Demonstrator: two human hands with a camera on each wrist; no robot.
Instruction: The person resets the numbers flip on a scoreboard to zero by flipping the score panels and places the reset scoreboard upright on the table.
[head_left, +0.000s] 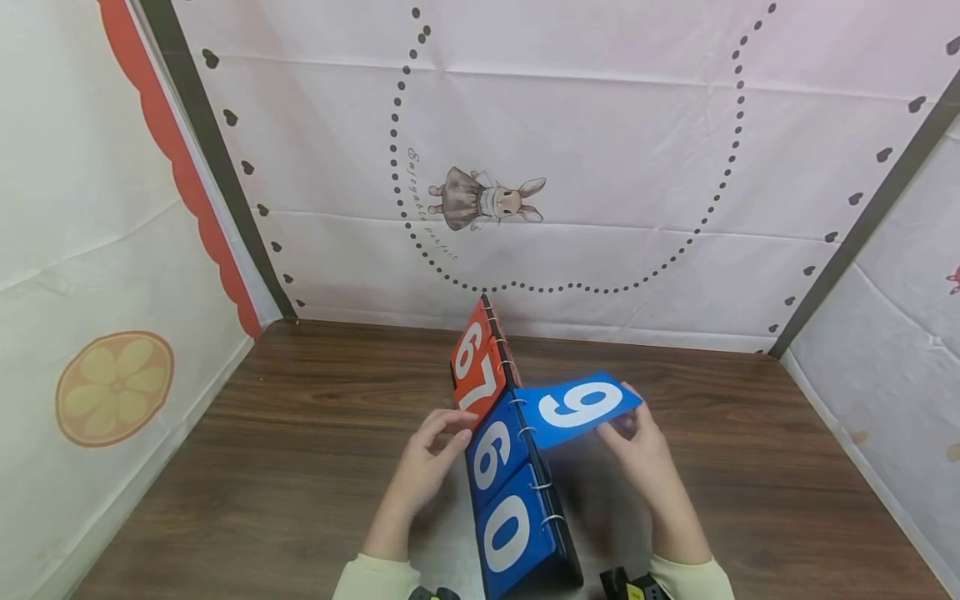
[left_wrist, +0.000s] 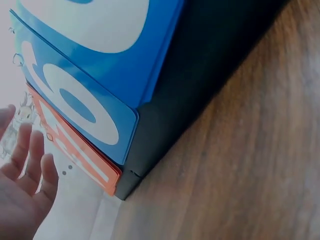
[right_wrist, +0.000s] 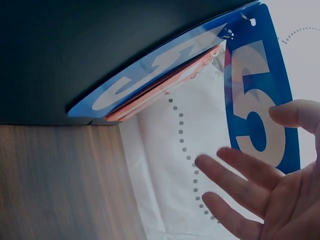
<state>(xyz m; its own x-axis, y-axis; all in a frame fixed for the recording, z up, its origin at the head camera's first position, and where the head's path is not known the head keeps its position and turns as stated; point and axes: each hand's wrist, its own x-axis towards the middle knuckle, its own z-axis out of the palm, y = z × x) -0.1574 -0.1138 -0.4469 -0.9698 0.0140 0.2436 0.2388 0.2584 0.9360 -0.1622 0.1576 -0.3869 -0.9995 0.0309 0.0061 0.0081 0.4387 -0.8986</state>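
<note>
A tabletop flip scoreboard (head_left: 567, 542) with a black stand and ring-bound number cards stands lengthwise between my hands. My right hand (head_left: 647, 450) pinches the outer end of a blue number card (head_left: 551, 435), raised out to the right on its rings. This card carries a 6- or 9-shaped digit on top and a 5 (right_wrist: 257, 130) on its underside. At the board's left side is my left hand (head_left: 429, 461), fingers loosely bent and holding nothing, its fingertips near a red card (head_left: 474, 372). Blue cards (head_left: 500, 454) with a 6 and a 0 lie on the left face.
The board stands on a brown wood-grain table (head_left: 337, 400). White printed cloth walls (head_left: 600, 167) rise behind it and on both sides. Dark wrist devices (head_left: 632, 586) show at both sleeves.
</note>
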